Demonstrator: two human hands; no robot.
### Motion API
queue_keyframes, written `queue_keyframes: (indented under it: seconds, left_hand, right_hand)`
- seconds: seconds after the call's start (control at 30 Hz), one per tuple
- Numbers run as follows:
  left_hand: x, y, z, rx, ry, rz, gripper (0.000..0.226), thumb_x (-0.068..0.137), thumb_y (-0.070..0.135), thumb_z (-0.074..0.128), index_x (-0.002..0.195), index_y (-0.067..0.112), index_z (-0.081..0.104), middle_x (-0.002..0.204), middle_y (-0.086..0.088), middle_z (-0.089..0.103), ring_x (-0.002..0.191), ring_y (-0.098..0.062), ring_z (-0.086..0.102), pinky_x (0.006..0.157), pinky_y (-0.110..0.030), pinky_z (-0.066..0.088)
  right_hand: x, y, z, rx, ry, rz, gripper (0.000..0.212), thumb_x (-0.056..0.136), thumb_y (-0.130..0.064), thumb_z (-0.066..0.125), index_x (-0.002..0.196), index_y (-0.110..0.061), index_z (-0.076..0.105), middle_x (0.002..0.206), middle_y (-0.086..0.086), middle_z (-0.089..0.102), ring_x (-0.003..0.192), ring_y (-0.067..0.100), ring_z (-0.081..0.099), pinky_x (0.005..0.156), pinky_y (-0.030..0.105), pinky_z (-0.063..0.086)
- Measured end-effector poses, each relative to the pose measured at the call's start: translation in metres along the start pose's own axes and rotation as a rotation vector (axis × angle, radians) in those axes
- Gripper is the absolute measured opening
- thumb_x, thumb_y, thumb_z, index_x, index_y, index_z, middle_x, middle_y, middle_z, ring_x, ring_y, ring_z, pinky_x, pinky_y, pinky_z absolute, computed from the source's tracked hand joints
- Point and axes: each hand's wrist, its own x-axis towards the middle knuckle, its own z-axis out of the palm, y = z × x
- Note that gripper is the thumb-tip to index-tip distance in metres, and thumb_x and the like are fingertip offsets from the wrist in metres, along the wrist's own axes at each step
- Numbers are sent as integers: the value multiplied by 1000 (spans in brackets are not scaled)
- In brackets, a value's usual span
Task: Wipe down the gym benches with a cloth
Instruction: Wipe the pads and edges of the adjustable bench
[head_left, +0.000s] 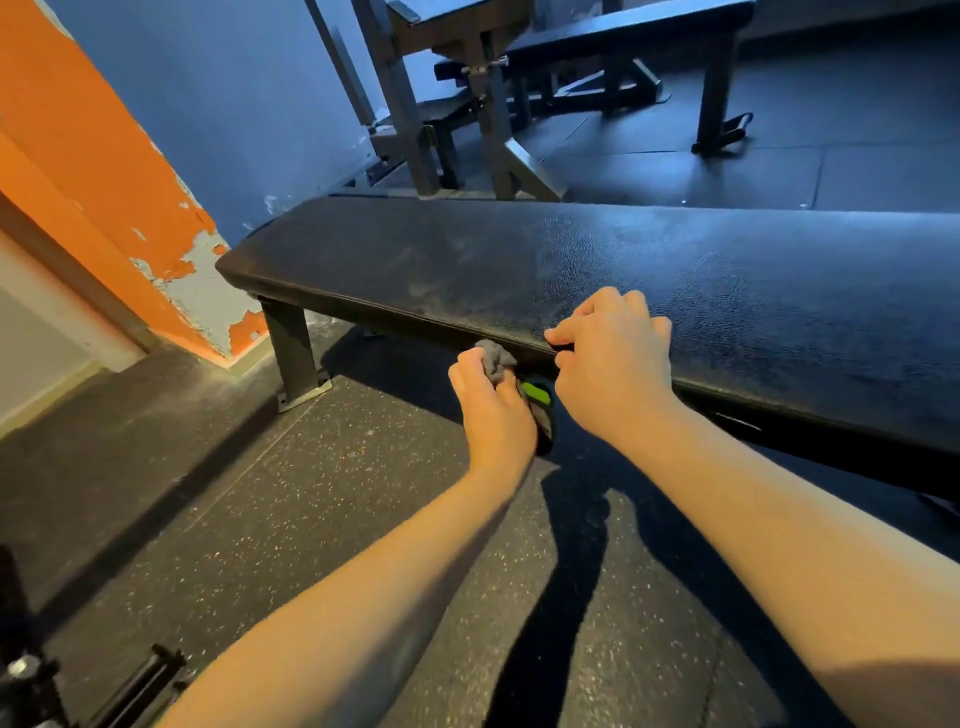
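A long black padded flat bench (649, 270) runs across the view, its top dusty and smeared. My left hand (491, 410) grips a bunched grey cloth (494, 359) just below the bench's near edge. A dark object with a green patch (537, 395) shows beside that hand; what it is I cannot tell. My right hand (615, 358) rests on the bench's near edge with its fingers curled over the padding and its thumb at the seam.
A second flat bench (623, 36) and a grey steel rack frame (488, 130) stand behind on black rubber floor tiles. An orange wall (104, 171) with peeling paint is at left. The near bench's steel leg (293, 353) is bolted to speckled flooring. Black equipment sits at bottom left.
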Motion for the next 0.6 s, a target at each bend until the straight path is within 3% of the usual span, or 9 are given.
queue_keyframes:
  seconds: [0.17,0.23,0.3,0.4,0.5,0.6]
  left_hand:
    - [18,11,-52,304,-415,30,9,102,24,59,110,27,60,112,6,60,103,-5,56,96,-32,49]
    - [23,19,-72,391,-467,51,9,100,29,62,109,28,64,103,11,61,99,-5,57,90,-20,48]
    - [15,30,-85,321,-503,28,7,101,26,63,106,29,62,98,17,60,89,8,57,73,-4,43]
    - [-6,37,-92,140,-527,8,11,101,22,62,106,31,64,97,15,68,84,11,61,68,-4,45]
    - [-23,39,-90,71,-595,-24,21,104,20,56,119,32,66,107,14,71,97,2,66,82,-14,53]
    - [-29,44,-91,-148,-734,-132,36,103,3,47,122,22,70,112,3,75,108,-14,70,98,-34,56]
  right_hand:
    - [-9,6,-1,123,67,-79,31,93,-17,66,122,-27,72,122,-2,55,118,27,43,92,41,29]
    - [-25,8,2,228,154,-154,31,89,-9,69,116,-22,75,114,-1,59,111,27,48,89,41,33]
    - [-44,8,6,361,127,-153,31,90,-7,68,117,-19,74,111,-3,59,107,20,52,93,39,41]
    - [-69,3,11,546,-38,-23,28,95,-19,67,123,-25,70,112,-11,59,100,5,56,95,28,48]
    - [-85,-2,21,591,-123,66,37,95,-36,68,132,-32,64,119,-18,61,109,0,58,100,31,51]
    - [-91,0,26,682,-92,154,44,90,-35,74,132,-33,63,121,-19,64,111,0,61,100,34,54]
